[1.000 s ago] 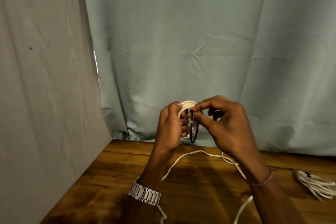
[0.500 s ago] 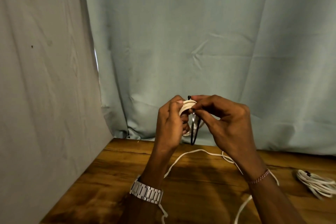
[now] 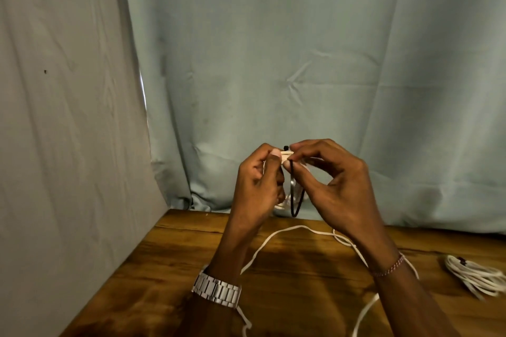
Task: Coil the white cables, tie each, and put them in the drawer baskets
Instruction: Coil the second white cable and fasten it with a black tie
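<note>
My left hand grips a small white cable coil, held up above the wooden table. My right hand pinches a thin black tie at the top of the coil; the tie's loop hangs down between my hands. Most of the coil is hidden behind my fingers. A loose white cable trails over the table under my wrists. Another white cable bundle with a dark tie lies at the right edge.
A pale blue curtain hangs behind the table, and a grey cloth wall closes off the left side. No drawer or basket is in view.
Both hands rose slightly. My right fingers moved from the side of the coil to its top, drawing the black tie's end up there.
</note>
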Available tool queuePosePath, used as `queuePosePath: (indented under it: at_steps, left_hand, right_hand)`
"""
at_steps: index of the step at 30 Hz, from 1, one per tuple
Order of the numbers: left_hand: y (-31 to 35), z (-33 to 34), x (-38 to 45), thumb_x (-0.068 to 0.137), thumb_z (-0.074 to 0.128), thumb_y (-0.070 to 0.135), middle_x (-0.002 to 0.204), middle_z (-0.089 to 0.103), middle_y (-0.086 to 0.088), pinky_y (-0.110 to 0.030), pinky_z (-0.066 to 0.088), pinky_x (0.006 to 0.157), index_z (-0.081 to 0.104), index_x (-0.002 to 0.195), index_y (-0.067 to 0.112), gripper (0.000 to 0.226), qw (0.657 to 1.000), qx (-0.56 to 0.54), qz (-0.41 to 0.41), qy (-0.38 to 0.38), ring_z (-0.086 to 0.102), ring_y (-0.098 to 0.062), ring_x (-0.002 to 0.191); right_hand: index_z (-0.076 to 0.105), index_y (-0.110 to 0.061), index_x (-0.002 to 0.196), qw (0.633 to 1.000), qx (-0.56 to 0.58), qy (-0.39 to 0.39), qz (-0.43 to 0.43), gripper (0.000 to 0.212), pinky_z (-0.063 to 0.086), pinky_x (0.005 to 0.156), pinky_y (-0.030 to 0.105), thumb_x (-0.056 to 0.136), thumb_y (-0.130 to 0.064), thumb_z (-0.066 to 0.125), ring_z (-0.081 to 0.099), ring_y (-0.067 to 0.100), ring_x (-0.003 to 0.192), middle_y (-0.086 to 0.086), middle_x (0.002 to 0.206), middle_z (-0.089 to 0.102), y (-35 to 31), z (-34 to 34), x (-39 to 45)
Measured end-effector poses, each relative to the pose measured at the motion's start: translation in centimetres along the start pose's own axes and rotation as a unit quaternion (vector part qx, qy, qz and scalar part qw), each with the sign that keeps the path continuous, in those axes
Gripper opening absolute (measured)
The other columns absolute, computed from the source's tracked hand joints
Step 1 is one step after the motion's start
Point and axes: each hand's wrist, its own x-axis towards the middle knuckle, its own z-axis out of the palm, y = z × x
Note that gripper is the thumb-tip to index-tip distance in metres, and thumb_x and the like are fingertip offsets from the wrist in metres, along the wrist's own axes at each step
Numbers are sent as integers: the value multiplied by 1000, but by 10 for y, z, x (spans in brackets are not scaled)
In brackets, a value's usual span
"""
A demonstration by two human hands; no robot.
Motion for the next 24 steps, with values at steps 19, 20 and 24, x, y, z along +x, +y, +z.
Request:
queuePosePath:
  at_steps: [19, 20, 24]
  left_hand:
    - [-35, -3, 4, 105, 44, 32, 60, 46, 1, -30, 40, 52, 61, 98, 16, 24, 994, 97, -26, 35, 43, -15, 56]
    - [-36, -3, 4, 106, 43, 31, 61, 46, -1, -30, 40, 52, 61, 98, 17, 24, 994, 99, -25, 34, 44, -16, 57]
    - [-41, -6, 4, 106, 43, 29, 63, 49, -1, -27, 41, 52, 60, 94, 19, 23, 992, 122, -14, 41, 46, -12, 57]
  right_hand:
    - [75, -13, 97, 991, 132, 31, 9, 12, 58, 71, 18, 87, -6, 75, 74, 10, 84, -9, 89, 75, -42, -9, -2]
    - [75, -11, 97, 990, 139, 34, 8, 11, 57, 70, 16, 87, -5, 75, 74, 9, 83, -9, 89, 75, -45, -10, -2]
    - [75, -13, 95, 989, 141, 42, -1, 11, 54, 65, 13, 86, -8, 76, 72, 9, 77, -10, 86, 75, -54, -15, -2]
